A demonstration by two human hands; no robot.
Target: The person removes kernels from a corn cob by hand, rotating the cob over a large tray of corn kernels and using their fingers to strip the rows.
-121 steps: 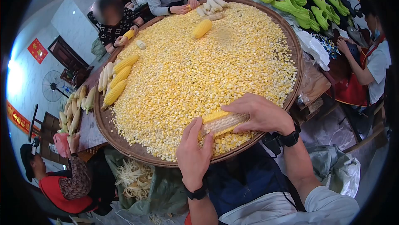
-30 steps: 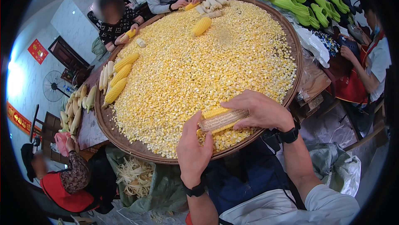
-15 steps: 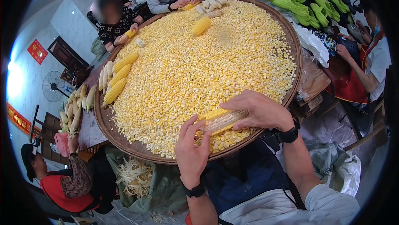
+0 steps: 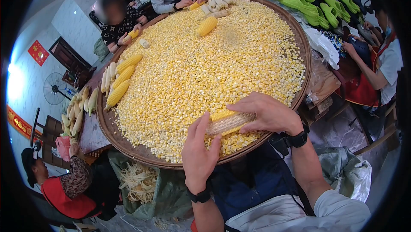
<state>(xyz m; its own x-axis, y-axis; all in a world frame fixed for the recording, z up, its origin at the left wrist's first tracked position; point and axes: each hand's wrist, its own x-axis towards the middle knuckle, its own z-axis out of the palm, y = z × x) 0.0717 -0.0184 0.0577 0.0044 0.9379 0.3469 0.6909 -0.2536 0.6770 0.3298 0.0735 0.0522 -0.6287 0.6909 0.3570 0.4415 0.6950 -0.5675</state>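
Right hand (image 4: 267, 114) clamps corn cob (image 4: 229, 122) over near edge of round tray (image 4: 128, 148). Left hand (image 4: 199, 155) grips its other end. Cob partly bare, yellow rows left. Loose kernels (image 4: 205, 65) fill tray.

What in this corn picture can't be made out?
Head view:
- corn cob: right end covered by the right hand.
- left hand: its back hides the fingertips, so the grip is unclear.
- woven tray: near rim partly behind both hands.
- green sandals: cut by the top edge.

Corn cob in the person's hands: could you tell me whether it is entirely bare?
No, the corn cob carries a row of yellow kernels along its upper edge.
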